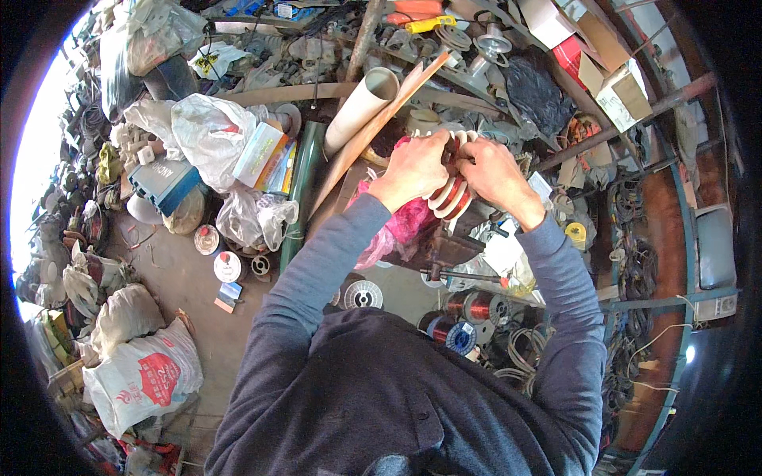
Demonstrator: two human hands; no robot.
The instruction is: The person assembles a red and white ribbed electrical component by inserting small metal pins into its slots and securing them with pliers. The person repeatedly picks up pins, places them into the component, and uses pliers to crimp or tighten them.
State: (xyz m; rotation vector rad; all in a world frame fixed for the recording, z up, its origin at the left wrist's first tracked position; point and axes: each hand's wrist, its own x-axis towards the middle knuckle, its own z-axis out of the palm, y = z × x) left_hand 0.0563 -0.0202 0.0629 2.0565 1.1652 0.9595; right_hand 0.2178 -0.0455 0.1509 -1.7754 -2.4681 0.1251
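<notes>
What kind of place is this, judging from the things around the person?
Probably a cluttered repair workshop, perhaps for winding motors. Both hands hold a white former with copper wire coils, spools of copper wire lie below, and bundles of cable hang at the right.

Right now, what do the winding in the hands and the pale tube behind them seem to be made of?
The winding between the left hand and right hand looks like copper wire: reddish, glossy turns set between white ribs, which may be plastic or insulating board. The pale tube looks like cardboard or matte plastic: cream, dull, with a thick-walled open end. I cannot tell which.
</notes>
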